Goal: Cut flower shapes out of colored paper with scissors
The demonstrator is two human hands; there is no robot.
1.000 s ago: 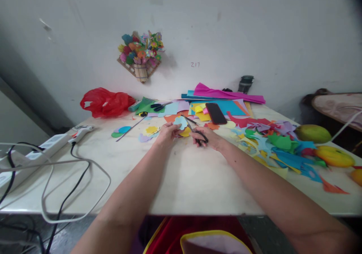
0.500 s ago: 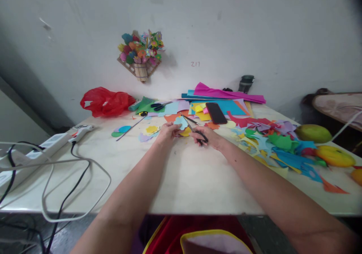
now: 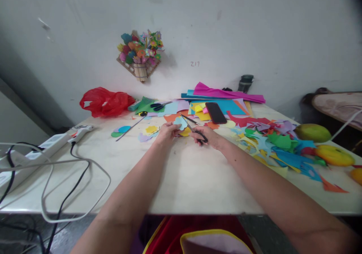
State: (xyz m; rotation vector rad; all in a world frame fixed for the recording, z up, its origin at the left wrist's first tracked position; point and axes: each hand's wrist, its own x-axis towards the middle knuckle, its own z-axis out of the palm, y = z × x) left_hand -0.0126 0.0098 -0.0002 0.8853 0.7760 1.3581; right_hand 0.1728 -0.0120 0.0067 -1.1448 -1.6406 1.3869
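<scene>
Between the fingers of my left hand [image 3: 167,132] is a light blue paper flower [image 3: 180,122] with a scalloped edge. My right hand [image 3: 201,135] grips a pair of scissors [image 3: 202,135] by the dark handles, the blades pointing up and left at the flower's right edge. Whether the blades are parted on the paper is too small to tell. Just beneath the flower lies a piece of yellow paper [image 3: 185,132]. Beyond the hands are orange paper [image 3: 171,117] and a dark pen-like stick [image 3: 193,121].
A phone [image 3: 216,113] rests on coloured sheets behind my right hand. Paper scraps [image 3: 283,141] and mangoes [image 3: 335,155] lie to the right. Yellow cut flowers [image 3: 152,129], a second pair of scissors [image 3: 158,106] and a red plastic bag [image 3: 106,101] are leftward, with a power strip [image 3: 51,146] and cables nearer.
Both hands keep almost the same position, with the flower and scissors still held. The whole view has shifted very slightly.
</scene>
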